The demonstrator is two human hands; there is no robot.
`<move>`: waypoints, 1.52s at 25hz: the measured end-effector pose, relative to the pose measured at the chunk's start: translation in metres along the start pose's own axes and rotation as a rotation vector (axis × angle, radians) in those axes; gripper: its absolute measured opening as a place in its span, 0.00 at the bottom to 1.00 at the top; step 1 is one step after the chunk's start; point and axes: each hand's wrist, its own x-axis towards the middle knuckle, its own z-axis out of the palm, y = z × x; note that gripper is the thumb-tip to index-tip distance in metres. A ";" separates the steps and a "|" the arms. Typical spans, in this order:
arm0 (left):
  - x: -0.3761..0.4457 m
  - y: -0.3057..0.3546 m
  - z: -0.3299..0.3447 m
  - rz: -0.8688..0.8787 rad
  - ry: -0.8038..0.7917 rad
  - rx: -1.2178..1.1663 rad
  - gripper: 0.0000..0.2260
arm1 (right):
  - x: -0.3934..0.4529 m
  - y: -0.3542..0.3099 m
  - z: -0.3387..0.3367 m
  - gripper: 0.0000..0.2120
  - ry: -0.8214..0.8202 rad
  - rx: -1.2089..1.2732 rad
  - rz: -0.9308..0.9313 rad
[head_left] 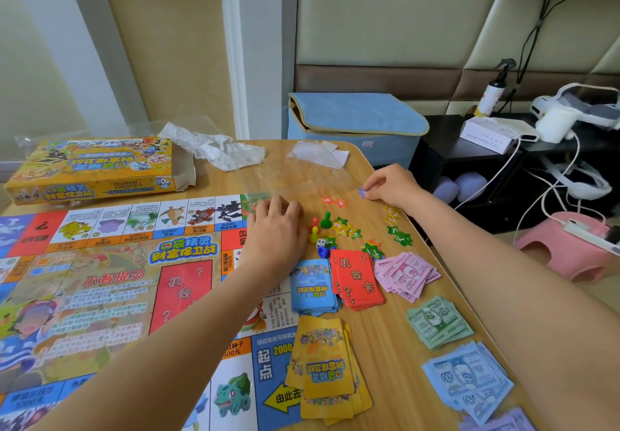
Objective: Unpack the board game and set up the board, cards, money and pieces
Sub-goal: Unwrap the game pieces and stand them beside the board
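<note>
Board game board (110, 283) lies unfolded across the left half of the worktop (396, 336), its emptied yellow box (94, 168) at the far left corner. Card stacks sit just off the board's right side: blue cards (312, 288), red cards (357, 278), yellow cards (327, 367). Money lies along the right edge: pink notes (407, 274), green notes (437, 321), blue notes (469, 377). Pawns, red (314, 223) and green (326, 220), stand beside a white die (321, 243) and scattered star tokens (399, 235).

Left hand (276, 226) rests knuckles-up at the board's far right corner, fingers curled under; whether it holds anything cannot be told. Right hand (391, 184) pinches a small purple star token (362, 192) near the far right edge, beside clear plastic wrapping (302, 168).

Step in hand, as judged: sorting star tokens by colour. It would go best by setting each token flat with its like, clear of the wrapping.

Room: bare wood remains between tokens and far edge; the right edge is close, and notes there sit near it.
</note>
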 end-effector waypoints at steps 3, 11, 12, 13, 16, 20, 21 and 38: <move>0.000 0.000 0.000 0.004 0.005 -0.015 0.16 | 0.000 0.007 -0.004 0.08 0.047 0.130 0.025; -0.001 0.000 -0.001 0.009 0.003 -0.034 0.16 | -0.028 0.026 -0.025 0.03 -0.089 -0.095 -0.038; -0.001 0.000 -0.001 0.008 0.004 -0.034 0.16 | -0.030 0.027 -0.023 0.04 -0.097 -0.112 -0.052; -0.001 0.000 -0.002 0.006 0.003 -0.033 0.16 | -0.033 0.026 -0.021 0.04 -0.083 -0.119 -0.068; -0.001 0.001 -0.002 0.006 -0.005 -0.026 0.16 | -0.034 0.026 -0.015 0.04 -0.048 -0.106 -0.097; -0.001 0.001 -0.002 0.005 -0.003 -0.032 0.16 | -0.035 0.022 -0.016 0.05 0.003 -0.117 -0.168; -0.001 0.001 -0.002 0.004 0.001 -0.039 0.16 | -0.036 0.018 -0.019 0.05 0.019 -0.110 -0.208; -0.002 0.002 -0.003 -0.001 -0.004 -0.029 0.16 | -0.052 -0.016 -0.001 0.07 -0.297 -0.148 -0.262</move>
